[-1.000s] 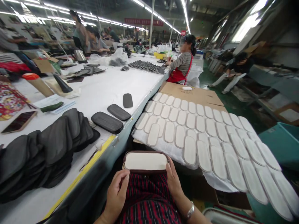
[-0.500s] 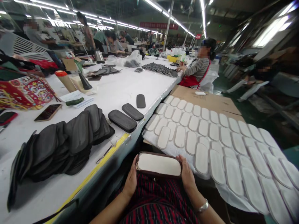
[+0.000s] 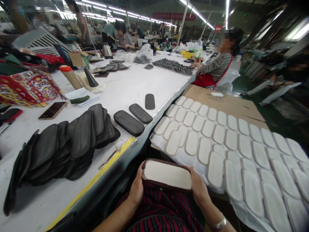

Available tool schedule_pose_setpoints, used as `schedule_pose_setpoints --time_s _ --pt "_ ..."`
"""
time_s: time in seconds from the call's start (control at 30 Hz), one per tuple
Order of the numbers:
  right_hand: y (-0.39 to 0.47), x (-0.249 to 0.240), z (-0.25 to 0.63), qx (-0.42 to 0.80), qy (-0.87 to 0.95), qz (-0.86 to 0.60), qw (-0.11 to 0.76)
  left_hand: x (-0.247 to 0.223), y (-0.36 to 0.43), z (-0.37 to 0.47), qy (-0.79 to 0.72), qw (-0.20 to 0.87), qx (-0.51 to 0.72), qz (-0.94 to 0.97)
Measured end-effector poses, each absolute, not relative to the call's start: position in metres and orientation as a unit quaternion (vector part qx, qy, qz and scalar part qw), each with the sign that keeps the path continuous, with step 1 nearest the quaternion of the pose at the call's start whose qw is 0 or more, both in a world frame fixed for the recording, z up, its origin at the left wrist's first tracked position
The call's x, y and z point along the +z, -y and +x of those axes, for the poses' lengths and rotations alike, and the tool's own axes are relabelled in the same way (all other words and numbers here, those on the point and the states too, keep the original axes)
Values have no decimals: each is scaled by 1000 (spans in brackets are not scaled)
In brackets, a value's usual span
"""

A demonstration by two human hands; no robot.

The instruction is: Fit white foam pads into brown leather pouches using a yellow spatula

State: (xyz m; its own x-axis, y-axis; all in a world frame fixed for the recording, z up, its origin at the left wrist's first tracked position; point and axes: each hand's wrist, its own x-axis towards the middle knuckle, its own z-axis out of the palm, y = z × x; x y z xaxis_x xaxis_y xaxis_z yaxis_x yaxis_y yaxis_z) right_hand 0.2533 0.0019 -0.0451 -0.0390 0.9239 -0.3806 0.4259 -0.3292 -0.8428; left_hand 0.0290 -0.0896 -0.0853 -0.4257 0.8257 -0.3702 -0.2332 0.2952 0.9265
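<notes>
Above my lap I hold a long brown case (image 3: pixel 167 174) with rounded ends and a white panel facing up. My left hand (image 3: pixel 137 187) grips its left end, and my right hand (image 3: pixel 198 187) is closed round the right end. Left of my hands, on the white table (image 3: pixel 116 85), lies an overlapping pile of dark grey oval pieces (image 3: pixel 79 135). A few single dark pieces (image 3: pixel 129 122) lie at the table's edge. To the right, white oval panels with grey rims (image 3: pixel 173 143) are spread in rows.
Brown cardboard (image 3: pixel 227 103) lies under the white panels. Along the left stand a red patterned bag (image 3: pixel 31 87), a phone (image 3: pixel 52 110), a cucumber (image 3: pixel 79 99) and an orange-lidded bottle (image 3: pixel 70 77). A person in a striped top (image 3: pixel 217 66) sits beside the table's far right edge.
My view has turned slightly, so the surroundings sit differently in the picture. Both hands keep hold of the brown case, which appears a little lower and further right.
</notes>
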Motion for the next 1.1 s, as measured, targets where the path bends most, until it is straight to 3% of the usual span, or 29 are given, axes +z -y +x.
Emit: schedule_pose_setpoints --time_s 0.47,1.1 --pt "0 -46 261 530 504 -637 243 -75 95 32 -662 476 519 257" --pt "2 -38 257 528 501 -628 274 -75 86 69 -711 344 589 174"
